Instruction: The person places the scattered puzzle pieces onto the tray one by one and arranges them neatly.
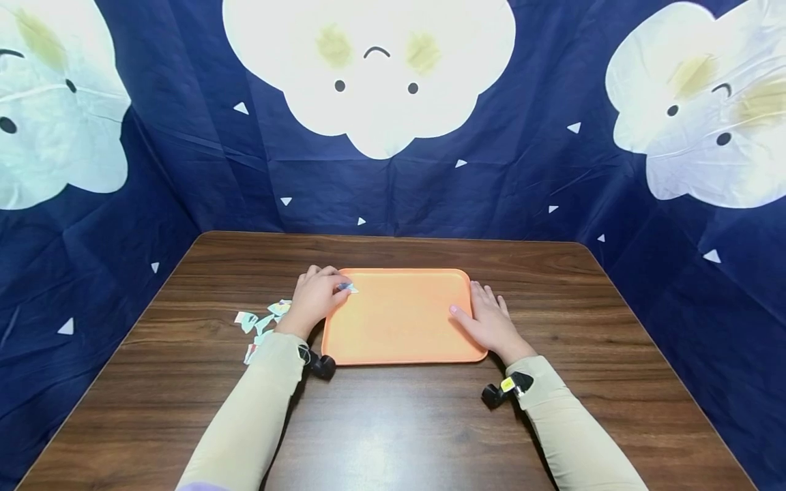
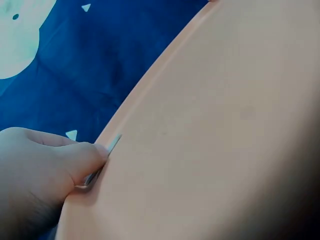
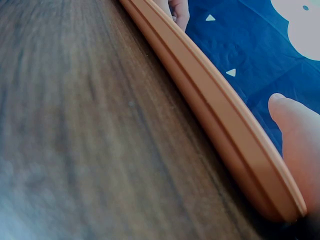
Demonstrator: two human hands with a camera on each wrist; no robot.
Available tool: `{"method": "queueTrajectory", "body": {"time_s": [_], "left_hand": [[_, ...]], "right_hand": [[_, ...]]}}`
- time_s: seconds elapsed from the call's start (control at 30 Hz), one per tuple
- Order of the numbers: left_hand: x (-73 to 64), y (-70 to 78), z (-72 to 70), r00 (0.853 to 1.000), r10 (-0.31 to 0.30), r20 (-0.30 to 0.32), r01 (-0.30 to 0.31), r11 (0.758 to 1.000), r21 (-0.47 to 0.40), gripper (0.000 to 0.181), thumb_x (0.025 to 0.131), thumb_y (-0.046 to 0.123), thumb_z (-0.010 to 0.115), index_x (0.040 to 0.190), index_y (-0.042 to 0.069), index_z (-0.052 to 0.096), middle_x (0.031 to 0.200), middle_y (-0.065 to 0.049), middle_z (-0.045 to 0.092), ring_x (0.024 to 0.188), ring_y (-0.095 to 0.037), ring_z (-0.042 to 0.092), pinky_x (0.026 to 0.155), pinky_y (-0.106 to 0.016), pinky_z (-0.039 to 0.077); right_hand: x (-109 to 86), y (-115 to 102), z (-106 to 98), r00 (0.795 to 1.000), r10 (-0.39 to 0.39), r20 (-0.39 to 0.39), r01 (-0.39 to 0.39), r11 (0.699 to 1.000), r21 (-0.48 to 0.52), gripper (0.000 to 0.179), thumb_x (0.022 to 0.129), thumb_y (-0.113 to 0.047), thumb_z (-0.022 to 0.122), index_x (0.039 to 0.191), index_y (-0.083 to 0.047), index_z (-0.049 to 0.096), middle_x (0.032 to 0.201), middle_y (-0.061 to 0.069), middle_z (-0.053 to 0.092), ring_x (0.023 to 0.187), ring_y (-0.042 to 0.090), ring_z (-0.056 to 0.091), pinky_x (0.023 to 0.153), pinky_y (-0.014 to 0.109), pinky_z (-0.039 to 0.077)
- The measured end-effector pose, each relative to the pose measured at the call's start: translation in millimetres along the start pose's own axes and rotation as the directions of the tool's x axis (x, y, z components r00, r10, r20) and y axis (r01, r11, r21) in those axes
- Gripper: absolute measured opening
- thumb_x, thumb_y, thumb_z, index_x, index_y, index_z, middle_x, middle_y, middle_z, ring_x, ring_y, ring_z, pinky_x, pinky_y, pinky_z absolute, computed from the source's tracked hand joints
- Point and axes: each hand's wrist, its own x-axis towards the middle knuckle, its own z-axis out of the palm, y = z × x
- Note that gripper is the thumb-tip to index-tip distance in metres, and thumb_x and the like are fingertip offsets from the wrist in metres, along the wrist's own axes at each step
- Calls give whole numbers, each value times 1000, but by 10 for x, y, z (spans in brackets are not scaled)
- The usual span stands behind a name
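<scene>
An orange tray (image 1: 399, 320) lies flat on the table, its broad inner face filling much of the left wrist view. At the tray's upper left corner, my left hand (image 1: 316, 294) pinches a small, flat light-blue puzzle piece (image 1: 350, 288) between thumb and fingers. The left wrist view shows that piece (image 2: 115, 144) nearly edge-on, just inside the rim. My right hand (image 1: 491, 322) rests along the tray's right edge, fingers extended outside the rim and thumb over it. Left of my left wrist lie several loose puzzle pieces (image 1: 248, 321), partly hidden by my sleeve.
The brown wooden table (image 1: 381, 423) surrounds the tray on every side. A dark blue cloth (image 1: 393, 191) with white clouds and triangles hangs behind and at both sides. Small black cameras (image 1: 322, 367) are strapped to both wrists.
</scene>
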Motion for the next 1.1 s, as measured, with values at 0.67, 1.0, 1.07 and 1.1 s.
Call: {"method": "queueTrajectory", "body": {"time_s": [0.67, 1.0, 1.07, 1.1], "left_hand": [[-18, 141, 23, 999, 1, -34, 1, 998, 58, 27, 98, 33, 66, 121, 22, 76, 122, -5, 64, 105, -34, 48, 86, -50, 40], [-43, 126, -60, 1000, -8, -18, 8, 1000, 10, 35, 97, 35, 65, 128, 18, 72, 130, -9, 64, 110, -38, 48, 90, -53, 39], [-71, 109, -121, 1000, -11, -26, 10, 1000, -11, 38, 97, 35, 65, 130, 17, 71, 131, -10, 64, 112, -39, 49, 91, -55, 39], [-86, 92, -150, 999, -12, -36, 11, 1000, -17, 38, 97, 35, 65, 130, 16, 70, 131, -10, 64, 112, -40, 50, 91, -55, 39]], "right_hand": [[0, 21, -3, 1000, -9, 6, 9, 1000, -4, 93, 100, -66, 38, 159, 3, 15, 165, 22, 18, 152, 44, 10, 119, 63, 4], [14, 17, 0, 1000, -5, 5, 5, 1000, -1, 92, 101, -64, 38, 159, 2, 15, 165, 22, 18, 153, 43, 9, 119, 63, 4], [12, 16, 7, 1000, -3, 9, 3, 1000, -1, 92, 101, -64, 38, 160, 2, 14, 165, 22, 18, 153, 43, 9, 119, 63, 4], [10, 16, 11, 1000, -1, 11, 1, 1000, -1, 92, 101, -64, 38, 160, 2, 14, 165, 22, 17, 153, 43, 9, 119, 63, 4]]}}
